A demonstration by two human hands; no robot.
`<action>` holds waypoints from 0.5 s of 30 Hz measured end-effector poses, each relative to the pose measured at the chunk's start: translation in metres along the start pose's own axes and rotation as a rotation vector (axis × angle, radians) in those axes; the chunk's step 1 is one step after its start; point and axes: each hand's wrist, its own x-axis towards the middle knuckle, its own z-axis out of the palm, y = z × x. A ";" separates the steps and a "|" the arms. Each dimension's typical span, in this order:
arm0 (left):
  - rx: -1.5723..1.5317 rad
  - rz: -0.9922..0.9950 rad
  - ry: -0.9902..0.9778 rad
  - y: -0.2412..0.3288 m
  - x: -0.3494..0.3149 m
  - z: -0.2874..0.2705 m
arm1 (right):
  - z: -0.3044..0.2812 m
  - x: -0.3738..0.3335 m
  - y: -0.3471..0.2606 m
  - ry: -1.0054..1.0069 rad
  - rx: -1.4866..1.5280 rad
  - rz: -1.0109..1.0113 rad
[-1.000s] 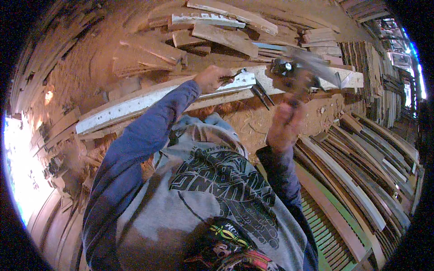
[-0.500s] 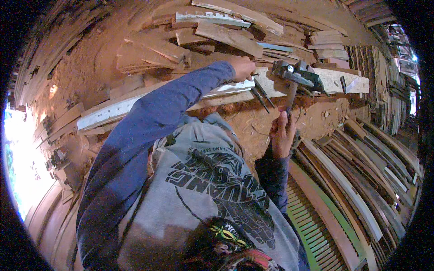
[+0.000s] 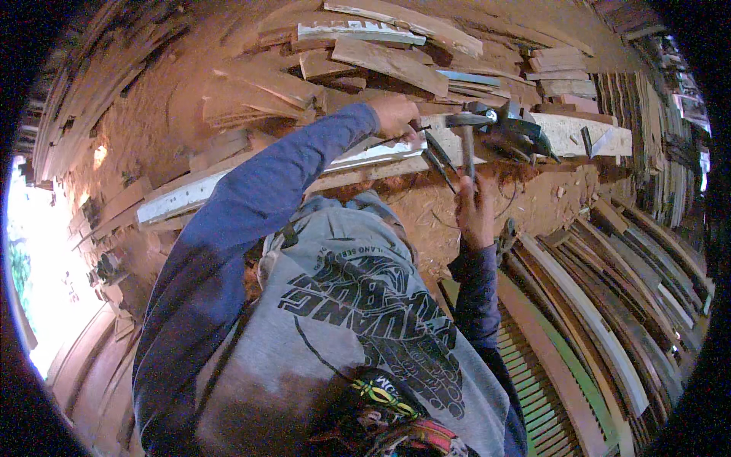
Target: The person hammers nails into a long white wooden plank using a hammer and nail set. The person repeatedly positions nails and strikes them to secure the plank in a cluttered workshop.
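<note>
My right hand (image 3: 475, 211) grips a hammer (image 3: 468, 156) by its wooden handle, the head raised at the far end. To its left, my left hand (image 3: 397, 116) is closed at the right end of a white-painted wood strip (image 3: 381, 158). A thin dark piece shows by its fingertips, too small to name. The strip lies along a long plank (image 3: 343, 175) that runs left to right before me. Two dark prongs, like the handles of pincers (image 3: 439, 158), stick out over the plank's near edge between my hands.
A dark power tool (image 3: 519, 135) sits on the plank right of the hammer. Loose boards (image 3: 388, 65) lie on the brown ground beyond. Stacked timber (image 3: 601, 305) and a green slatted panel (image 3: 541, 358) fill the right side. Bright daylight enters at left.
The hammer has swung left, its head now nearer my left hand. My right hand has risen a little toward the plank. My left hand has shifted slightly left.
</note>
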 end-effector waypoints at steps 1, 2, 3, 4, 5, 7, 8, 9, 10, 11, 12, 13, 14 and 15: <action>-0.034 -0.023 -0.015 0.000 0.000 0.000 | -0.002 0.001 0.001 0.073 0.034 -0.098; -0.062 -0.044 -0.039 0.001 -0.001 0.001 | -0.004 0.001 0.001 0.015 0.058 -0.072; -0.087 -0.054 -0.047 0.002 -0.002 0.001 | -0.006 0.001 0.001 0.018 0.081 -0.048; -0.096 -0.060 -0.061 0.002 -0.003 0.000 | -0.007 0.002 0.000 -0.049 0.129 -0.058; -0.114 -0.065 -0.074 0.003 -0.003 -0.001 | -0.008 0.002 0.000 -0.121 -0.232 -0.261; -0.072 -0.024 -0.070 0.004 -0.003 -0.002 | -0.009 0.005 -0.002 -0.099 -0.074 -0.098; -0.067 -0.026 -0.080 0.004 -0.002 -0.002 | -0.009 0.005 -0.002 -0.048 -0.034 0.041; -0.101 -0.068 -0.084 0.004 -0.001 -0.001 | -0.009 0.007 -0.001 -0.022 0.062 -0.112; -0.141 -0.131 -0.106 0.004 0.000 0.000 | -0.009 0.007 0.000 -0.048 0.033 -0.046; -0.178 -0.194 -0.128 0.003 0.001 0.002 | -0.007 0.007 0.001 -0.030 0.014 -0.014; -0.114 -0.138 -0.104 0.003 0.001 0.004 | -0.008 0.007 0.002 -0.059 0.021 -0.030; -0.048 -0.081 -0.080 0.002 0.001 0.005 | -0.005 0.005 0.004 -0.144 -0.110 -0.107; 0.025 -0.043 -0.061 0.002 -0.001 0.006 | -0.005 0.003 0.005 -0.126 -0.057 -0.112; -0.052 -0.039 -0.039 0.002 -0.004 0.006 | -0.004 0.000 0.006 -0.140 -0.017 -0.083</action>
